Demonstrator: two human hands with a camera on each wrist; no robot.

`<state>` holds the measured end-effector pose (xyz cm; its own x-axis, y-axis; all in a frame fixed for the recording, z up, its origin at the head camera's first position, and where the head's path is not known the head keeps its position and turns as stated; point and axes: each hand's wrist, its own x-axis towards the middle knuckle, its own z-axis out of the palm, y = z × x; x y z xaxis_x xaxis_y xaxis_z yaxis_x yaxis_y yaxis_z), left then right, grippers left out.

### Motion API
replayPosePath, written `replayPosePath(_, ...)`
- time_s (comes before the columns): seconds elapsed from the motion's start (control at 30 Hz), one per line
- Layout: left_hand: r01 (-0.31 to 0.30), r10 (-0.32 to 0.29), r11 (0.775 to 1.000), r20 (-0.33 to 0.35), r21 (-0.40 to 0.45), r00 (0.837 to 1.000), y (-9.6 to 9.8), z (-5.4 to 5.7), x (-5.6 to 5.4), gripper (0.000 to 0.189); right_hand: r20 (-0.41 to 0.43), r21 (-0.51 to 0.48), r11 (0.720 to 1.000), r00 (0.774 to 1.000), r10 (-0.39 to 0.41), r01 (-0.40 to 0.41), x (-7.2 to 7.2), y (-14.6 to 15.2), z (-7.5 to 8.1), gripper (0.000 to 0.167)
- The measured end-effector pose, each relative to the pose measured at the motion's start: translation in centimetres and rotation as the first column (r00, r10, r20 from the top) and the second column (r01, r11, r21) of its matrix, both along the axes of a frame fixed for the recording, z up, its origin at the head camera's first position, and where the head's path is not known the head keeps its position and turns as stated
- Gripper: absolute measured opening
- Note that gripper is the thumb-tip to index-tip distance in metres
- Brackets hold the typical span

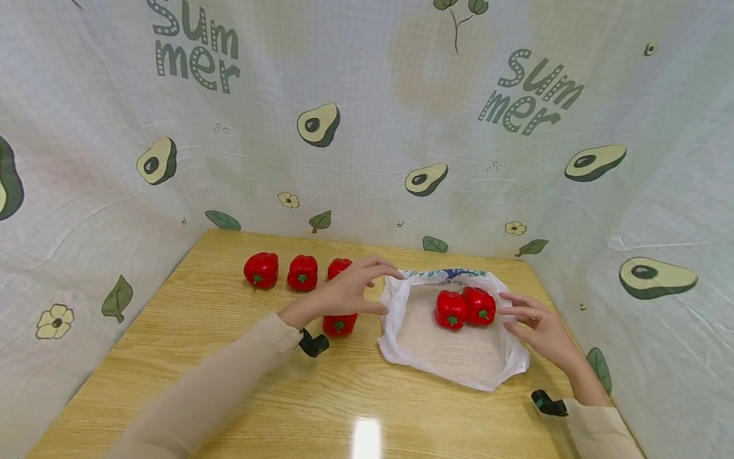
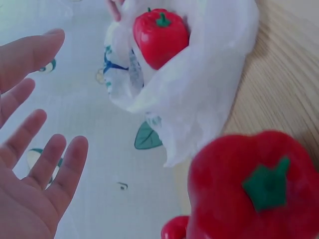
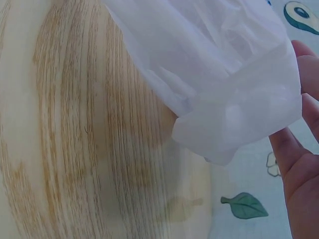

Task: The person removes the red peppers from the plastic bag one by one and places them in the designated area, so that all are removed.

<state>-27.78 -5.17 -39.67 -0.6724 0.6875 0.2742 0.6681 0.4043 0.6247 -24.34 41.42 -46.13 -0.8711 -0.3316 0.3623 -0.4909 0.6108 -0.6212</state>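
Observation:
A white plastic bag with a blue and green print lies with its mouth spread wide on the table. Two red bell peppers with green stems, one pepper beside another, sit inside it. My left hand is at the bag's left rim, fingers extended and apart, nothing in its grasp. At the right rim is my right hand, its fingers loosely bent along the bag's outer side; part of them is hidden behind the plastic in the right wrist view. Below my left hand stands a red bell pepper.
More red bell peppers stand left of the bag: one at the far left, one beside it, and one partly covered by my left hand. The wooden table is bordered by a hanging cloth printed with avocados and leaves.

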Motion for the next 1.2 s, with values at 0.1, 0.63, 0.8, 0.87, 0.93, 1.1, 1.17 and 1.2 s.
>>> replayPosePath(0.1, 0.020, -0.021, 1.000, 0.006, 0.006, 1.000, 1.2, 0.0, 0.0, 0.062, -0.002, -0.010, 1.000, 1.000, 0.002, -0.002, 0.1, -0.1, 0.2, 0.024)
replayPosePath(0.63, 0.067, -0.068, 0.998, 0.063, 0.018, 0.996, 7.4, -1.1, -0.8, 0.059, 0.024, 0.007, 1.000, 1.000, -0.009, 0.008, -0.4, 0.2, 0.1, 0.024)
replayPosePath(0.8, 0.075, -0.078, 0.997, 0.108, 0.034, 0.991, 9.4, -2.2, -1.4, 0.059, 0.029, -0.009, 1.000, 1.000, -0.002, 0.002, -0.4, 0.4, 0.1, 0.025)
replayPosePath(0.87, 0.085, -0.089, 0.996, 0.114, 0.040, 0.989, 10.1, -2.6, -1.6, 0.059, 0.029, -0.012, 1.000, 1.000, -0.001, 0.002, -0.4, 0.4, 0.1, 0.025)
replayPosePath(0.93, 0.098, -0.102, 0.994, 0.113, 0.040, 0.988, 10.8, -3.0, -1.9, 0.059, 0.028, -0.014, 1.000, 1.000, 0.001, -0.001, -0.4, 0.4, 0.1, 0.025)
replayPosePath(1.1, 0.107, -0.108, 0.994, 0.082, 0.013, 0.991, 12.3, -3.9, -2.5, 0.057, 0.015, -0.022, 1.000, 1.000, 0.012, -0.011, -0.4, 0.5, 0.1, 0.025)
replayPosePath(1.17, 0.098, -0.098, 0.995, 0.065, -0.007, 0.993, 12.8, -4.2, -2.7, 0.057, 0.014, -0.021, 1.000, 1.000, 0.013, -0.013, -0.4, 0.4, 0.2, 0.024)
replayPosePath(1.2, 0.094, -0.093, 0.995, 0.057, -0.015, 0.994, 13.0, -4.2, -2.8, 0.058, 0.013, -0.018, 1.000, 1.000, 0.013, -0.012, -0.4, 0.4, 0.2, 0.024)
